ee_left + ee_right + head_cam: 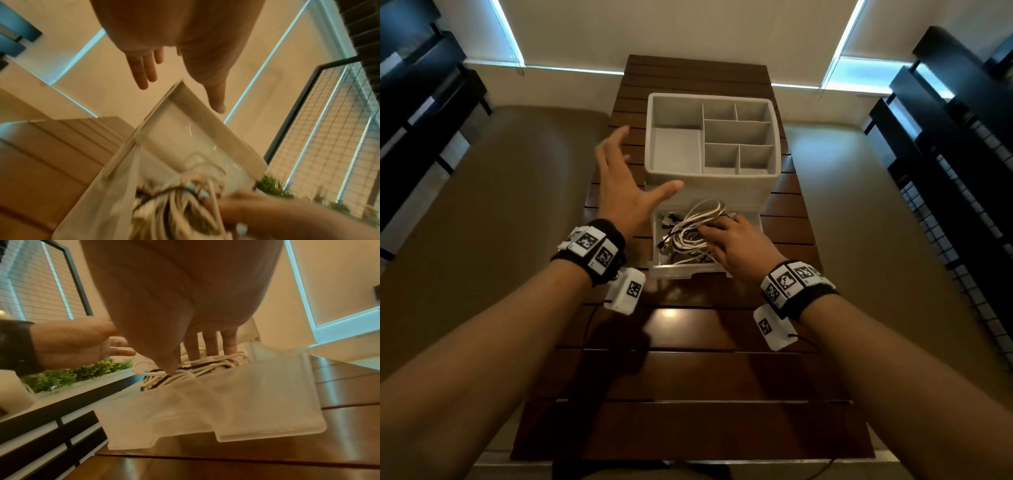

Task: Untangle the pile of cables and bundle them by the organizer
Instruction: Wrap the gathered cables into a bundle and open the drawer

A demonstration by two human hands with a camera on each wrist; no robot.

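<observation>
Our right hand (736, 245) grasps the tangled white cables (690, 233) in the pulled-out drawer (688, 272) of the grey organizer (722, 185). Our left hand (625, 192) hovers left, fingers released. No writing reads; only the right wrist view shows green plants (78, 374).

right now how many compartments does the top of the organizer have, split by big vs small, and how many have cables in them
large compartments in the organizer: 2
small compartments: 4
total: 6
compartments holding cables: 0
The cables all lie tangled in the pulled-out drawer below, where the right hand touches them; the left hand hovers spread.
</observation>
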